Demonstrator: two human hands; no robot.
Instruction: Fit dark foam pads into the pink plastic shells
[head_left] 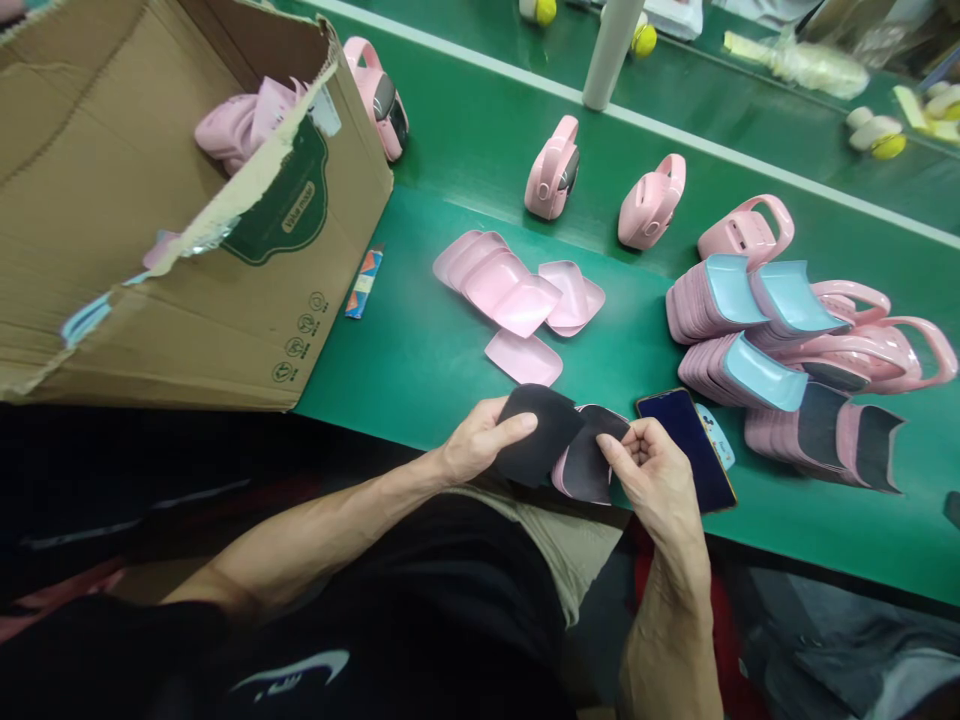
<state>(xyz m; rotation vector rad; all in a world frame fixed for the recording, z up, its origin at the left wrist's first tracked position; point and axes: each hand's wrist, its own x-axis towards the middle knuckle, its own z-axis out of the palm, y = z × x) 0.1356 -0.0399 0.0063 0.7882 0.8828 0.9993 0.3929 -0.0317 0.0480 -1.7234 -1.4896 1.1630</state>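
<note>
**Head view: black-lined panels pinched between my hands**

My left hand (480,445) is closed on a black-lined pink panel (538,435), thumb pressed on its dark face. My right hand (652,480), half curled, pinches a second panel (589,460) just beside it. The two lie edge to edge across my front, my right hand nearer the smartphone (686,450) on the green table (375,385).

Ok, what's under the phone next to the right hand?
The phone lies on the green belt, with a pale blue patterned item poking out from under its far edge. The rest of that item is covered, so I can't tell what it is.
</note>
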